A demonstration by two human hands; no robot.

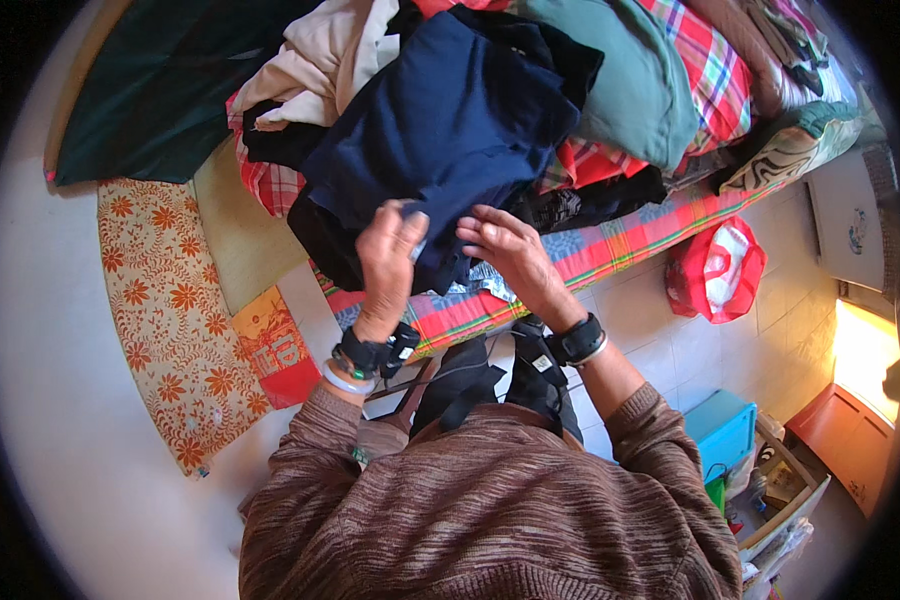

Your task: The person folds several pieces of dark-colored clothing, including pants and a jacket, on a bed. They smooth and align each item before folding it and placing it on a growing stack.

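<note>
A dark navy blue garment (450, 112) lies spread on top of a heap of clothes in front of me. My left hand (387, 262) is at its near left edge, thumb and fingers apart, slightly blurred; I see nothing held in it. Across from it, my right hand (517, 259) hovers over the near right edge with fingers extended and nothing gripped. Whether either hand touches the cloth I cannot tell. Black cloth (330, 244) shows beneath the navy garment on the left. A patterned blue-and-white cloth (487, 280) peeks out below, between the hands.
The heap rests on a plaid mattress (607, 247). A beige garment (319, 64), grey-green cloth (615, 82) and red plaid fabric (709, 67) surround the navy one. On the floor stand a red bag (716, 270) and a blue plastic box (720, 431). A floral mat (184, 315) is at left.
</note>
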